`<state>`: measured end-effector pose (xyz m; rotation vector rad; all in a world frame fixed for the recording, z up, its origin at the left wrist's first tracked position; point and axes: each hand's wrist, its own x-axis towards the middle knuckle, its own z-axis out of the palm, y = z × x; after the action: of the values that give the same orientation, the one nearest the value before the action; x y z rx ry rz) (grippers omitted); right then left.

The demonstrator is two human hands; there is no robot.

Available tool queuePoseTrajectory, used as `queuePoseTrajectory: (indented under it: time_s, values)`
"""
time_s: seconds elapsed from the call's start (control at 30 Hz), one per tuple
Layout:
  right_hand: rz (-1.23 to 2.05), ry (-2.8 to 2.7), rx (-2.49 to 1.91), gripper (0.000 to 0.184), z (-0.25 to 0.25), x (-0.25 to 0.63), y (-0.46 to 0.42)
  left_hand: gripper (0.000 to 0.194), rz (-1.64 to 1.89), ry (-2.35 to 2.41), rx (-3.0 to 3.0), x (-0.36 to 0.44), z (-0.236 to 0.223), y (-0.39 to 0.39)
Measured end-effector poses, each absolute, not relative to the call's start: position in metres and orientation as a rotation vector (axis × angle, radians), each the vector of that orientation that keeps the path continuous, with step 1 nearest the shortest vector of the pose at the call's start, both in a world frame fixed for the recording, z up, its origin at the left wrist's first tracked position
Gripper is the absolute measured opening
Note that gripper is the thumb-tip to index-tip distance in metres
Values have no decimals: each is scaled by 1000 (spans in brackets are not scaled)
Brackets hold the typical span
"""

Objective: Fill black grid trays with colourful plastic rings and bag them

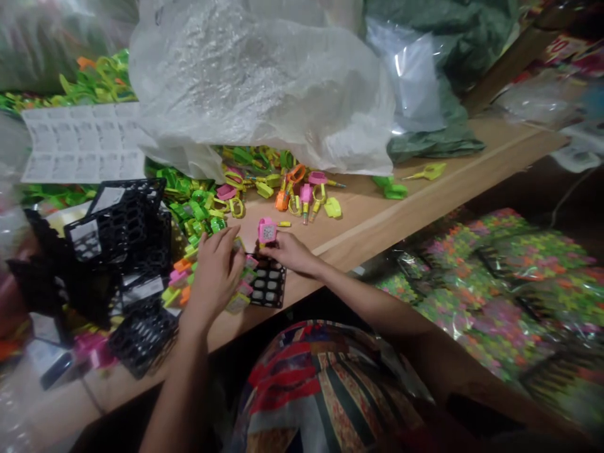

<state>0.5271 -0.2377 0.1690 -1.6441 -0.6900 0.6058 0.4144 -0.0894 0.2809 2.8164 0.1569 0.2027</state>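
Note:
My right hand [291, 253] pinches a small pink plastic toy piece [267, 231] with a patterned sticker, held just above a black grid tray [268, 284] on the wooden table [425, 189]. My left hand [216, 270] rests curled over the tray's left side, covering several pink, yellow and green pieces [241, 290] set in it. What its fingers grip is hidden.
A heap of green, yellow, pink and orange plastic pieces [264, 182] lies behind the tray under a big clear plastic bag [259, 82]. Stacked black grid trays [123, 233] stand at left, a white sticker sheet [80, 151] behind them. Bagged coloured items [495, 277] fill the right.

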Motion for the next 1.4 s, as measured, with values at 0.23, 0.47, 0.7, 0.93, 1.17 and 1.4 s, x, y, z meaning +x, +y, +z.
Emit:
queuePoseTrajectory:
  time_s: [0.23,0.47,0.7,0.93,1.17,1.4]
  values:
    - [398,-1071,-1842,34,163,519,-232,50,249,145,2811,413,276,-89]
    - [390,-1346,-1822,27,170,527,-223,50,122,80,3010,414,280,-96]
    - [-59,-1267,-2118,18,186,571,-237,37,209,83,3022,417,275,-95]
    - [-78,-1275,-2236,14,172,591,-275,42,234,69,3000,417,270,-90]
    - [-239,-659,-2513,19,187,676,-370,44,224,126,2999,424,271,-93]
    - [-190,-589,-2266,40,181,673,-377,43,320,175,2971,426,273,-94]
